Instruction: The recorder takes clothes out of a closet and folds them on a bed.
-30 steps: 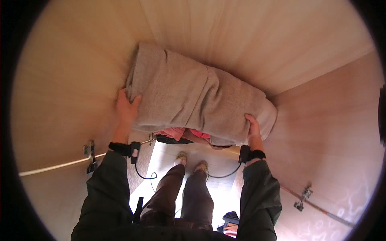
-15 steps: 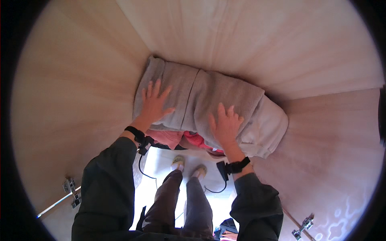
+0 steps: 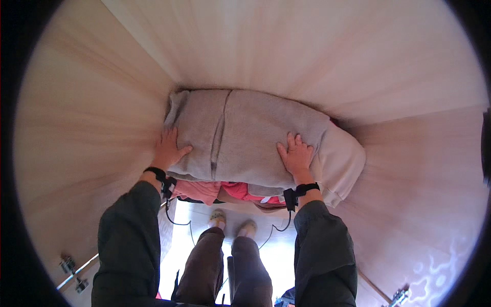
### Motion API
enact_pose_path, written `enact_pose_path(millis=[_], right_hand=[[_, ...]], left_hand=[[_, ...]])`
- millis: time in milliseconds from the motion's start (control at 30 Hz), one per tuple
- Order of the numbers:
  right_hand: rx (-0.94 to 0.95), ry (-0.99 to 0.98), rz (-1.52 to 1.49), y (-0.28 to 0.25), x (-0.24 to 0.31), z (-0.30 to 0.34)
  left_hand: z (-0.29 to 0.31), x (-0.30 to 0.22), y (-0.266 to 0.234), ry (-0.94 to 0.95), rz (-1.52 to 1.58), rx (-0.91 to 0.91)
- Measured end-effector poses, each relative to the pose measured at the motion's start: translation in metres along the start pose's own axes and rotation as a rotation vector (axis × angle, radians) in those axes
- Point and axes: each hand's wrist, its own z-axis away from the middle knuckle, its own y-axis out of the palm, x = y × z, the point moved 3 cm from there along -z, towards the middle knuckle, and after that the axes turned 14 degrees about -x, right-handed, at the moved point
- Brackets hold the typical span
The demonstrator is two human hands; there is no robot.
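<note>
A thick grey-beige cloth, folded with a crease across it, lies on top of a stack of textiles inside a wooden cabinet. My left hand rests on its left end, thumb spread away from the other fingers. Flat on the right part of the cloth lies my right hand, fingers apart. From beneath the right end a cream-coloured garment sticks out. Along the front edge, below the cloth, a pink textile and a red one show. Neither hand grips anything.
Pale wooden panels enclose the stack at the back and both sides. Metal hinges sit at the lower left, another hinge at the lower right. My legs and feet stand on the bright floor in front.
My left hand has moved left and nearer, toward the cloth's end. The right hand has shifted slightly right. The cloth lies flatter and its crease sits further left.
</note>
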Motion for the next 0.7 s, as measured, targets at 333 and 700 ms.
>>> enact_pose_path(millis=[333, 700], right_hand=[[0.157, 0.48, -1.038, -0.161, 0.068, 0.166], [-0.174, 0.811, -0.74, -0.474, 0.103, 0.409]], left_hand=[[0.237, -0.05, -0.11, 0.079, 0.695, -0.192], [0.374, -0.162, -0.272, 0.454, 1.05, 0.183]])
